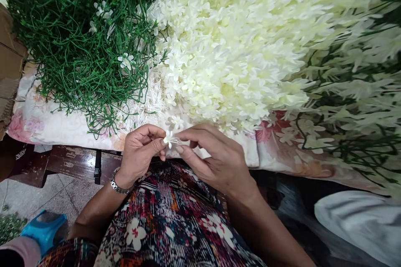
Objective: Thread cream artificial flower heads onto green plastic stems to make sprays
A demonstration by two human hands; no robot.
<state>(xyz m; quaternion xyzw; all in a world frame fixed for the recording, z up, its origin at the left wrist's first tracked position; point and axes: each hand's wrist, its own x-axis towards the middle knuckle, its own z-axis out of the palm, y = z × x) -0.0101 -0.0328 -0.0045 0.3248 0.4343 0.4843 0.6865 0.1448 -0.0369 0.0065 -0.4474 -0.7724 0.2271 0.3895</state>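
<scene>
Near the table's front edge, my left hand [140,150] pinches a small white artificial flower [169,138] between thumb and forefinger. Thin white stamens [174,138] stick out of its middle toward the right. My right hand [216,156] has its thumb and forefinger closed in around the stamens' ends; its other fingers are curled. Just beyond the hands, another loose white flower [177,122] lies on the cloth. A bundle of white stamens [153,96] lies past my left hand, between green stems and a heap of white blossoms.
Green plastic stems [84,46] are piled at the left, with a few flowers on them. White blossoms [232,50] fill the middle. Stems with flowers [351,104] lie at right on the floral cloth [72,127]. A cardboard box [9,62] borders the left; a blue stool [44,229] stands below.
</scene>
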